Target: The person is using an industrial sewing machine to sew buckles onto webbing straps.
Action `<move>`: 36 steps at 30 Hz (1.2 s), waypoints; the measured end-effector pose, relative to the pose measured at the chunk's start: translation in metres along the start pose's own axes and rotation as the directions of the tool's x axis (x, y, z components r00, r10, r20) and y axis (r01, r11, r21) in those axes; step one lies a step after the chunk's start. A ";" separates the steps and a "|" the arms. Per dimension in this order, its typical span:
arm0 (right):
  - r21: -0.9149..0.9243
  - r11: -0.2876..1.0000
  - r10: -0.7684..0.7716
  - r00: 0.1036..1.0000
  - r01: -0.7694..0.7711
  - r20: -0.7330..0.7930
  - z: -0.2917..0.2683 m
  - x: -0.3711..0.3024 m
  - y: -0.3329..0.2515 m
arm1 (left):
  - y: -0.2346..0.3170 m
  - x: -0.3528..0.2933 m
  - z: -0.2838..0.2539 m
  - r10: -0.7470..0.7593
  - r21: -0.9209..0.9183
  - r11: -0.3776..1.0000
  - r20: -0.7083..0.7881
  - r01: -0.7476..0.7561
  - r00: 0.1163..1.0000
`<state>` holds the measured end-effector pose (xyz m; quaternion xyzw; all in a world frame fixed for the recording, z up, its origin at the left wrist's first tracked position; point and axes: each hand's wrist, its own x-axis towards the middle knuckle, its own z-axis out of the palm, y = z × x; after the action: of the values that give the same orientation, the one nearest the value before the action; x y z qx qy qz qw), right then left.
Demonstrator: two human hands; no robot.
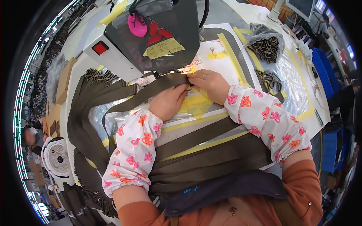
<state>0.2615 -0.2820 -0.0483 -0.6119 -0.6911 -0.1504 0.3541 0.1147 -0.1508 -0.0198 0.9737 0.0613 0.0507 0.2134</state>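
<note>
An olive-brown webbing strap [156, 86] runs up from the left and ends under the head of an industrial sewing machine [152, 41]. At its end, my right hand [209, 85] pinches the strap between thumb and fingers, close to the needle area. My left hand [167, 102] is closed on the strap's near edge just left of there, its fingertips partly hidden. A metal buckle [138, 88] sits on the strap to the left. What lies directly under my right fingertips is covered by the fingers.
Stacked straps [211, 152] lie along the near table edge, with more straps [85, 113] looped at left. Metal buckles fill a plastic bag [266, 47] at right; loose metal hooks [269, 80] lie below it. A white fan [58, 157] stands left, blue bins [324, 73] right.
</note>
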 end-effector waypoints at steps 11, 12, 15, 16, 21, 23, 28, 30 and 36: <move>-0.230 0.972 0.098 0.966 -0.042 0.241 -0.006 0.009 -0.019 | -0.001 -0.006 -0.004 0.482 0.495 0.826 -0.371 -0.270 0.794; -0.225 0.974 0.089 0.970 -0.036 0.226 -0.005 0.008 -0.019 | -0.012 -0.007 0.000 0.483 0.463 0.832 -0.336 -0.305 0.809; -0.235 0.969 0.117 0.982 -0.079 0.151 0.000 0.000 -0.015 | -0.028 0.001 -0.002 0.501 0.413 0.833 -0.276 -0.369 0.821; -0.233 0.969 0.121 0.980 -0.082 0.157 0.000 0.001 -0.016 | -0.029 0.004 -0.003 0.520 0.403 0.823 -0.251 -0.400 0.817; -0.263 0.964 0.098 0.978 -0.047 0.186 -0.007 0.006 -0.017 | -0.034 0.008 -0.002 0.461 0.299 0.873 -0.244 -0.386 0.853; -0.287 0.957 0.113 0.965 -0.043 0.235 -0.010 0.014 -0.018 | -0.036 0.008 -0.003 0.432 0.248 0.893 -0.234 -0.376 0.871; -0.277 0.959 0.127 0.964 -0.058 0.236 -0.006 0.009 -0.016 | -0.033 0.001 0.004 0.388 0.190 0.918 -0.259 -0.348 0.884; -0.279 0.958 0.129 0.972 -0.070 0.197 -0.004 0.006 -0.017 | -0.030 0.000 0.006 0.327 0.163 0.944 -0.327 -0.287 0.887; -0.267 0.961 0.140 0.965 -0.078 0.221 -0.004 0.007 -0.017 | -0.034 0.007 0.005 0.298 0.058 0.954 -0.300 -0.295 0.906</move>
<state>0.2465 -0.2826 -0.0367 -0.7034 -0.6683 -0.1439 0.1947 0.1190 -0.1208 -0.0379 0.9533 -0.0549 0.2319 0.1855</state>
